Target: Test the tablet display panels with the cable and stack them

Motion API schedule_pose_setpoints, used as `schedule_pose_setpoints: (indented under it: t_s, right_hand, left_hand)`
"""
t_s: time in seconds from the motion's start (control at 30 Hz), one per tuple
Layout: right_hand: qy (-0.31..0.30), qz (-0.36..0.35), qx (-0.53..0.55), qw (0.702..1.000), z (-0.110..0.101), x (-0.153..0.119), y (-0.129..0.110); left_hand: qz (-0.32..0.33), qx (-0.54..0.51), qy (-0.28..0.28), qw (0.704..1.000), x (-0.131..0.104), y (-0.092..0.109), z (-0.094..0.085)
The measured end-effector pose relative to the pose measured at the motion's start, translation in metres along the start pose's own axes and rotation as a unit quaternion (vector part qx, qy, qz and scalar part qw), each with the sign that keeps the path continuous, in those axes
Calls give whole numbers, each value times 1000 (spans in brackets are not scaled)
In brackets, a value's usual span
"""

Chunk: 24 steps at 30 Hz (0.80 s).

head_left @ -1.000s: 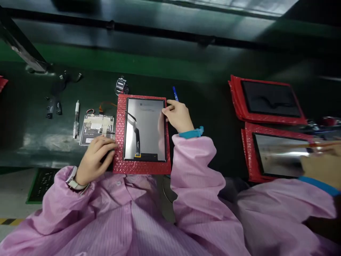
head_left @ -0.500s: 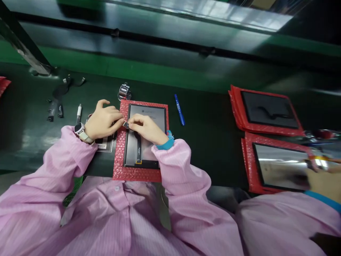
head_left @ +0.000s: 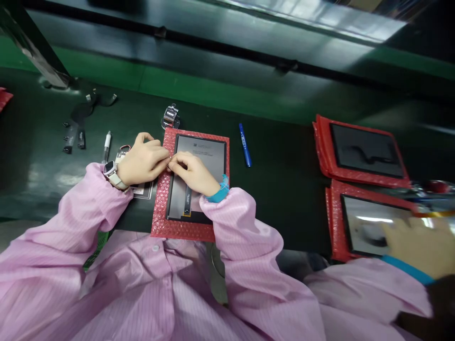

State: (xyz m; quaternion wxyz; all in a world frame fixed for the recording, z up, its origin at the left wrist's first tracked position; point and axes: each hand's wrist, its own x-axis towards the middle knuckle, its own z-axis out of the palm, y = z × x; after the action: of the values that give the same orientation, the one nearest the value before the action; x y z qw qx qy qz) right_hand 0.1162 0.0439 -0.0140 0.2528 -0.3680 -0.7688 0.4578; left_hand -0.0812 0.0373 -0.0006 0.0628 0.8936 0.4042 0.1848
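Observation:
A display panel (head_left: 209, 163) lies on a red bubble-wrap sheet (head_left: 161, 208) in front of me. Along its left part runs a black flex cable (head_left: 187, 201), whose upper stretch disappears beneath my right hand (head_left: 194, 174). That hand is closed in a pinch on the cable's far end, near the panel's left edge. My left hand (head_left: 144, 161) meets it there, thumb and forefinger pressed together. What sits between the left fingertips is too small to make out. Part of a label card (head_left: 144, 190) shows under the left wrist.
A metal tally counter (head_left: 171, 116) stands behind the sheet, with a blue marker (head_left: 245, 146) to the right. A white pen (head_left: 107, 146) and black cables (head_left: 81, 113) lie left. At right, a co-worker's blurred hand (head_left: 419, 244) is over another panel (head_left: 362, 220); stacked red sheets (head_left: 323, 151) lie behind.
My fingertips have come closer together, and the small connector that showed between them is now hidden. The co-worker's hand has moved left over its panel. The view has shifted slightly.

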Motion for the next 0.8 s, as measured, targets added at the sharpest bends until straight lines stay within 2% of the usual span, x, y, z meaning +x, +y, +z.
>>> schedule_pose_setpoints:
  t_s: [0.1,0.17,0.2,0.27,0.3,0.33,0.37,0.4,0.47,0.53,0.63,0.7,0.8]
  right_hand:
    - [-37,-7,49,998,-10,-2,5]
    - [-45,8,101,994,-22,-2,13]
    - [-21,21,112,993,-29,-2,19]
    - [90,49,58,993,-43,-1,33]
    - [156,67,-7,985,-49,0,41]
    - [209,87,-82,971,-54,2,49]
    - [240,106,-155,953,-58,3,56]
    - [245,126,-219,936,-61,5,62]
    - [216,157,-296,917,-63,7,71]
    - [192,176,-327,908,-63,7,77]
    - [176,157,-323,916,-65,7,82]
    - [158,152,-320,922,-69,10,85]
    - [143,163,-316,924,-73,15,86]
  left_hand:
    - [-31,-12,25,999,0,-1,-2]
    - [-102,-12,117,988,1,-2,-6]
    - [-149,-5,188,971,1,0,-8]
    - [-218,15,330,918,-2,9,-11]
    - [-221,20,374,900,-5,18,-10]
    - [-206,16,386,899,-10,30,-7]
    - [-165,7,376,912,-18,44,-2]
    - [-131,-17,316,940,-26,59,5]
    - [-78,-55,162,982,-47,92,27]
    - [-69,-66,59,994,-64,119,51]
    - [-111,-97,-18,989,-75,139,78]
    - [-153,-127,-28,980,-77,141,83]
    - [-185,-161,-4,969,-78,143,85]
